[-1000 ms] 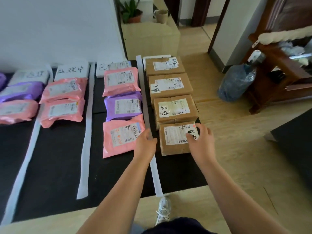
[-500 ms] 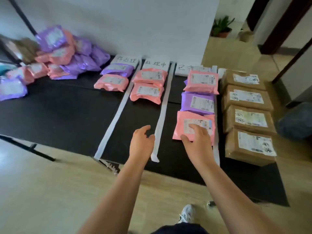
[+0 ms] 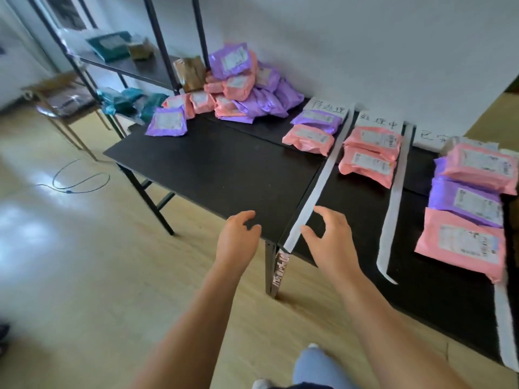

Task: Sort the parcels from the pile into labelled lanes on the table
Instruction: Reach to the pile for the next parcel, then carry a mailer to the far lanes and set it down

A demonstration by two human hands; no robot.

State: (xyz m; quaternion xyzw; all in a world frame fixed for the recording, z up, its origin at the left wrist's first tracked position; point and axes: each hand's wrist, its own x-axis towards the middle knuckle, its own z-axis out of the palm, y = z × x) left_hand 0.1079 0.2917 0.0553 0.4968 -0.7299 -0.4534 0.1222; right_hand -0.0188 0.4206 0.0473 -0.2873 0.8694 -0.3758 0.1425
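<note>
Now your left hand [image 3: 237,240] and right hand [image 3: 330,242] hover empty, fingers loosely spread, at near table [image 3: 213,169] edge; parcel pile [image 3: 244,88] lies far left by wall, well apart; sorted parcels [image 3: 368,153] right.

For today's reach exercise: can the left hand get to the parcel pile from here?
Probably not without stepping closer: the left hand hovers at the table edge; the pile sits far back.

Both arms reach forward; left hand [image 3: 237,240] and right hand [image 3: 330,242] empty, fingers loosely curled
</note>
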